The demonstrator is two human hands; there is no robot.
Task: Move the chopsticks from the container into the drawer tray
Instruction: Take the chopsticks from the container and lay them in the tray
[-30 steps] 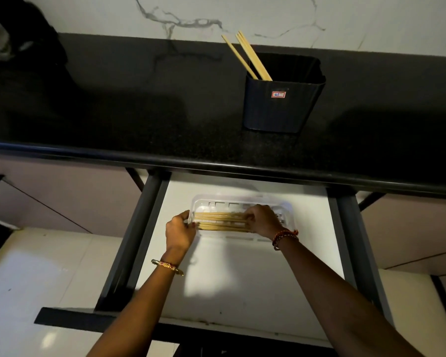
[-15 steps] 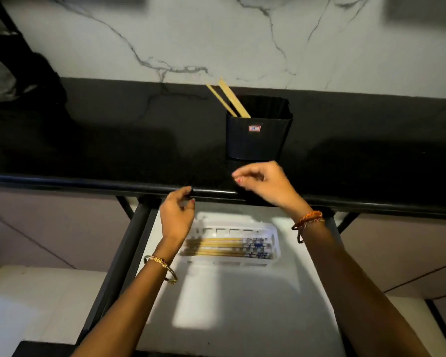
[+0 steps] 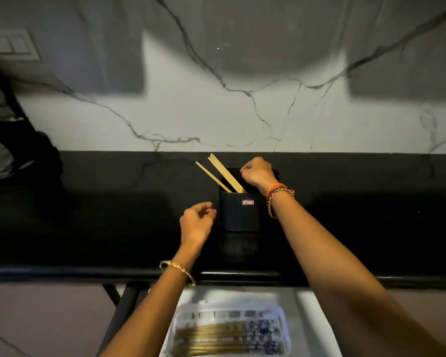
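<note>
A dark container stands near the middle of the frame on the black tabletop, a small red-and-white label on its near face. Three chopsticks lean out of its mouth toward the upper left: one alone on the left, two close together just right of it (the pair could hide another behind them; I cannot tell).

The right hand is over the container's open top, at its far right rim, fingers curled into a loose fist. Whether it pinches anything is not visible; it does not touch the three leaning sticks. Several orange and beaded bracelets ring that wrist.

The left hand hovers over the tabletop just left of the container, fingers bent and holding nothing, thumb tip close to the container's wall without clearly touching it. One gold bangle sits on that wrist.

At the bottom centre, below the tabletop's front edge, is the open drawer, pale inside. A clear plastic tray lies in it, blurred, and holds a bundle of chopsticks lying left to right, their right ends dark blue and patterned. The bundle is too smeared to count.

Behind the tabletop is a white marble wall with grey veins. One switch plate shows at the upper left, and a dark bundle sits at the left edge.
</note>
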